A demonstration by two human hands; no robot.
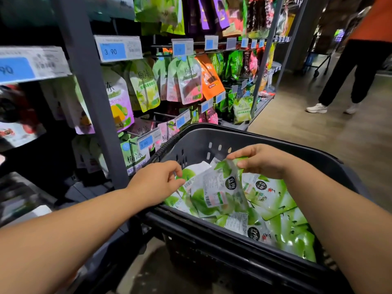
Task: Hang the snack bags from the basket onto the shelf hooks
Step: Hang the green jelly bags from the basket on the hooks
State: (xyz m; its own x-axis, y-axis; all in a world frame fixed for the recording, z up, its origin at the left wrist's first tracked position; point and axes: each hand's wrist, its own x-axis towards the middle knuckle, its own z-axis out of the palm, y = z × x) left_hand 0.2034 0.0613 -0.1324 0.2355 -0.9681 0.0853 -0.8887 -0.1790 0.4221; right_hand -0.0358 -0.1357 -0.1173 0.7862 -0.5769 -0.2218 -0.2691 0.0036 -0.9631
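Just over basket (pixel 212 132), snack bag (pixel 220 187) between right hand (pixel 262 161) fingers (pixel 242 164)

Bystander (pixel 360 66) cut off above the waist by top edge. Leftmost price tag (pixel 23 66) cropped, only "90" readable. Far price tags (pixel 244 42) too small to be read. Snack bag (pixel 218 187) top covered by right hand (pixel 263 160); left hand (pixel 157 183) pinch can't be resolved.

You've got heavy wide-angle bend: the shelf upright (pixel 89 92) and price tags (pixel 118 48) bow toward the left edge. Left side is dim and soft, top hanging bags (pixel 159 11) smeared. Basket (pixel 197 143) is well lit, with glare on the glossy snack bags (pixel 282 209). Floor (pixel 297 134) at right is bright, top right corner blurred.
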